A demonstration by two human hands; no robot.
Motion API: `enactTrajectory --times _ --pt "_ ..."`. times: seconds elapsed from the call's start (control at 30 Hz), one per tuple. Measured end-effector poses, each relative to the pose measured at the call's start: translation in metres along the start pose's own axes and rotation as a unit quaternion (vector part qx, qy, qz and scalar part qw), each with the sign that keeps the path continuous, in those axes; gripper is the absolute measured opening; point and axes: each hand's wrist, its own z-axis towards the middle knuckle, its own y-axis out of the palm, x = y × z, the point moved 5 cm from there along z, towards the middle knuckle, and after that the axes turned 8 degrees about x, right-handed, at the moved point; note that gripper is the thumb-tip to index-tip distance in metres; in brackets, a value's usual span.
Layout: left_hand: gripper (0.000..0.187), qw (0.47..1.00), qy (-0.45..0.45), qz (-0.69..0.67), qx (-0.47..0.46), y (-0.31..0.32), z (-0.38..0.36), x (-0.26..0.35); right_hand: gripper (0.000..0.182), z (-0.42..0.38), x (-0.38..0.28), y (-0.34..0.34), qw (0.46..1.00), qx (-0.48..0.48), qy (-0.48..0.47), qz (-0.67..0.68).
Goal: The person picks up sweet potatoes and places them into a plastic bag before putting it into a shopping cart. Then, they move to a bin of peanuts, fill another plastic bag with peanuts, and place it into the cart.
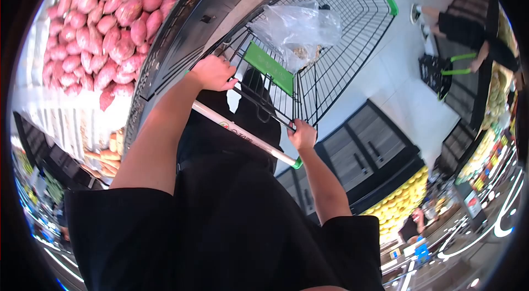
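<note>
A wire shopping cart [347, 65] with green corner pieces stands in front of me. My left hand [214, 73] is closed around the cart's frame near its left rear corner. At the right rear corner my right hand [302, 134] grips the dark rim. Between my hands and my body runs the white push handle [242, 134], with green ends and printed lettering; neither hand is on it. A green panel [269, 68] hangs on the rear wire. In the basket lies a clear plastic bag [300, 32]; its contents are hard to make out.
A heap of red-skinned sweet potatoes [110, 21] fills the stand on my left, with carrots [110, 156] nearer me. Dark cabinets [366, 150] and yellow fruit [399, 200] are on the right. Farther right, a person [468, 32] in dark clothes holds a basket [435, 73] with green handles.
</note>
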Motion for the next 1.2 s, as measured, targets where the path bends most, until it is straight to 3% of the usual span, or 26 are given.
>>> enactTrajectory --times 0.3,0.43,0.47,0.5,0.57,0.63,0.67,0.7,0.73,0.8,0.83,0.9,0.97,1.0,1.07,1.13,1.17,1.2 --pt "0.046 0.986 -0.038 -0.16 0.042 0.03 0.016 0.014 0.013 0.01 0.035 0.0 0.999 -0.027 -0.024 -0.014" --pt "0.044 0.979 -0.047 -0.183 0.082 0.048 0.031 0.029 0.013 0.016 0.051 -0.004 0.996 -0.085 -0.02 -0.019" --pt "0.043 0.979 -0.041 -0.187 0.075 0.05 0.037 0.03 0.018 0.025 0.052 -0.009 0.988 -0.13 -0.078 -0.008" --pt "0.04 0.984 -0.019 -0.154 0.084 0.052 0.045 0.033 0.029 0.03 0.064 -0.011 0.96 -0.254 -0.087 -0.076" --pt "0.04 0.984 -0.025 -0.161 0.068 0.058 0.058 0.037 0.051 0.05 0.056 -0.027 0.877 -0.379 -0.237 -0.178" --pt "0.039 0.981 -0.027 -0.171 0.085 0.064 0.064 0.042 0.072 0.081 0.045 -0.032 0.792 -0.57 -0.124 -0.178" --pt "0.037 0.982 -0.029 -0.161 0.092 0.067 0.067 0.037 0.084 0.096 0.071 -0.016 0.774 -0.628 -0.025 -0.082" --pt "0.037 0.981 -0.036 -0.164 0.092 0.064 0.068 0.032 0.084 0.117 0.07 -0.015 0.777 -0.621 0.099 -0.042" --pt "0.037 0.981 -0.029 -0.164 0.095 0.056 0.067 0.03 0.082 0.143 0.084 -0.004 0.787 -0.604 0.127 0.003" --pt "0.037 0.982 -0.021 -0.168 0.087 0.05 0.064 0.028 0.083 0.209 0.063 0.006 0.9 -0.43 0.043 -0.065" --pt "0.03 0.981 -0.044 -0.165 0.09 0.05 0.063 0.024 0.089 0.235 0.069 0.018 0.939 -0.278 -0.114 -0.166" --pt "0.024 0.981 -0.06 -0.165 0.087 0.047 0.062 0.02 0.101 0.275 0.052 0.028 0.926 -0.226 -0.071 -0.293" --pt "0.019 0.968 -0.146 -0.204 -0.015 0.054 0.062 0.012 0.107 0.3 0.052 0.046 0.938 -0.194 -0.059 -0.28" --pt "0.014 0.965 -0.148 -0.213 -0.027 0.056 0.07 0.011 0.107 0.308 0.053 0.056 0.938 -0.203 -0.057 -0.276" --pt "0.02 0.98 -0.088 -0.169 -0.052 0.003 0.093 0.005 0.108 0.322 0.055 0.075 0.927 -0.205 -0.071 -0.305" --pt "0.031 0.926 -0.119 -0.197 0.298 -0.044 0.116 -0.016 0.103 0.338 0.085 0.114 0.947 -0.223 -0.072 -0.219" --pt "0.037 0.918 -0.146 -0.134 0.344 -0.054 0.128 -0.033 0.098 0.34 0.104 0.13 0.958 -0.236 -0.069 -0.145" --pt "0.044 0.902 -0.174 -0.073 0.389 -0.058 0.14 -0.053 0.069 0.342 0.102 0.131 0.965 -0.071 -0.102 -0.232"
